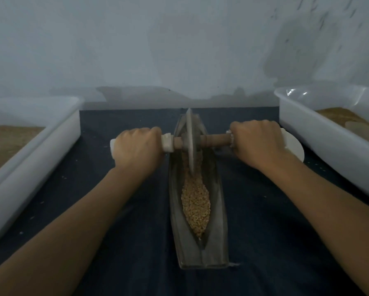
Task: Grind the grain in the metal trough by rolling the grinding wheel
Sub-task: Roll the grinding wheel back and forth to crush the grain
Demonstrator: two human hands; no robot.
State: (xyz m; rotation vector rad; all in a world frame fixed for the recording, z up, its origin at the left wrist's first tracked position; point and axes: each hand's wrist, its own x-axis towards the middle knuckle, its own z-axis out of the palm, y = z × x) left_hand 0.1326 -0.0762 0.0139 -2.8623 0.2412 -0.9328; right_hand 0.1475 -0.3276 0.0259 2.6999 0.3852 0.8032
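Observation:
A long boat-shaped metal trough point(176, 212) lies lengthwise on the dark cloth, running away from me. Yellow-brown grain point(196, 201) fills its groove. The thin metal grinding wheel point(191, 142) stands upright in the far half of the trough, its lower edge in the grain. A wooden axle point(213, 141) runs through the wheel, with white wrapping at both ends. My left hand point(137, 146) grips the left end of the axle, and my right hand point(257, 139) grips the right end.
A white plastic tub point(51, 135) with brown grain stands at the left. Another white tub point(320, 133) with brown meal stands at the right. A white disc point(294, 148) lies beside the right tub. A pale wall rises just behind the trough.

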